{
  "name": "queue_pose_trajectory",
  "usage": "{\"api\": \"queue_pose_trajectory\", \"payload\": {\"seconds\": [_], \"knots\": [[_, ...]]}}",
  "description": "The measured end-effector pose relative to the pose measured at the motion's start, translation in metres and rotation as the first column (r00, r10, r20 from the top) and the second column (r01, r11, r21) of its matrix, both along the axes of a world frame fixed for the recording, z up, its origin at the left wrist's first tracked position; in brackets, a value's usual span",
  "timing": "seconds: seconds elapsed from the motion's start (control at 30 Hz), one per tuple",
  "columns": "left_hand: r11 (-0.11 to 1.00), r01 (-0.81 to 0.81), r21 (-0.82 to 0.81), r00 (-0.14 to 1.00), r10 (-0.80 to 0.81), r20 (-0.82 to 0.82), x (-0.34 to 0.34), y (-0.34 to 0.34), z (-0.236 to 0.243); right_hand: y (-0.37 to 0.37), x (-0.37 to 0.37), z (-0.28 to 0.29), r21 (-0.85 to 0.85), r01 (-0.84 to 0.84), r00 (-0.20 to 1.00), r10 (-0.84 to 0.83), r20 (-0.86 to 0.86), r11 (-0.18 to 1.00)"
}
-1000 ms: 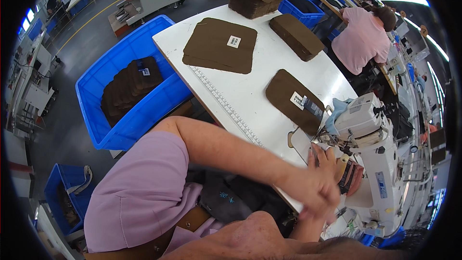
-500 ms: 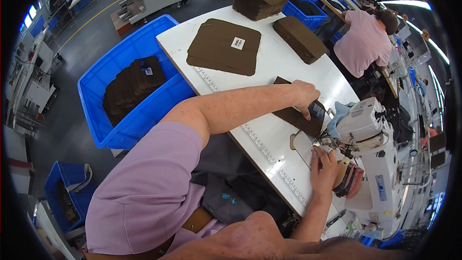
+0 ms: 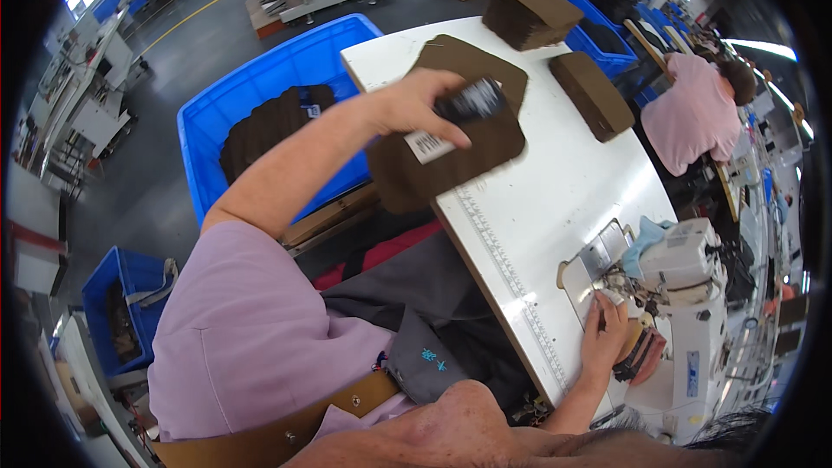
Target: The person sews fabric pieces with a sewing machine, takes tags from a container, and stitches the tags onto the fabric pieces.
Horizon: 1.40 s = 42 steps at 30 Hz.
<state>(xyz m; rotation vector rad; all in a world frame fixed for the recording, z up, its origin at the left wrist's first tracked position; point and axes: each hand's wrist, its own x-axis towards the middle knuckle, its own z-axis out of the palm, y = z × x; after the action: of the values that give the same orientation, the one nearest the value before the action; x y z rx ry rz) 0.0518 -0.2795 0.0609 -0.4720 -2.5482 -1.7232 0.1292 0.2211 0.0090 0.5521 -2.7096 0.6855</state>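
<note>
Right hand (image 3: 607, 334) rests fingers-down on the desk (image 3: 555, 199) at the sewing machine (image 3: 685, 282), grip unclear, seemingly holding nothing. Farther along the desk, left hand (image 3: 425, 104) closed around a brown fabric piece (image 3: 451, 152) with a white label, lifted over the desk's near-left edge. Beyond it, brown stacks (image 3: 594, 95) lie on the desk; a blue bin (image 3: 277, 87) stands left of it.

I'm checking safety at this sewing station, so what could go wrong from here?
The right hand rests beside the sewing machine needle area while the head is turned away: fingers could get caught. The left hand carries a brown fabric piece out past the table edge: it might slip off.
</note>
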Motion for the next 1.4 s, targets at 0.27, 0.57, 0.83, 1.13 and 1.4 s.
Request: {"api": "queue_pose_trajectory", "payload": {"seconds": [0.27,0.57,0.83,1.13,1.4], "knots": [[0.588,-0.743,0.319,0.669,0.65,0.361,0.054,-0.24,-0.087,-0.003,0.001,-0.004,-0.011,0.008,0.999,-0.008,0.036,1.0],[0.43,-0.901,0.047,0.383,0.744,0.548,0.024,-0.282,-0.194,-0.007,0.0,-0.006,0.006,0.047,0.998,-0.047,0.028,0.999],[0.373,-0.914,-0.159,0.268,0.851,0.452,-0.024,-0.283,-0.23,-0.005,0.001,0.0,0.017,0.09,0.996,-0.091,0.011,0.996],[-0.059,-0.869,-0.491,-0.073,0.997,0.01,-0.025,-0.283,-0.244,-0.01,0.002,-0.001,0.003,0.099,0.994,-0.099,0.042,0.995],[0.572,-0.795,0.202,0.296,0.656,-0.694,-0.094,-0.095,-0.072,-0.01,0.001,0.0,0.037,0.061,0.998,-0.061,-0.003,0.997]]}}
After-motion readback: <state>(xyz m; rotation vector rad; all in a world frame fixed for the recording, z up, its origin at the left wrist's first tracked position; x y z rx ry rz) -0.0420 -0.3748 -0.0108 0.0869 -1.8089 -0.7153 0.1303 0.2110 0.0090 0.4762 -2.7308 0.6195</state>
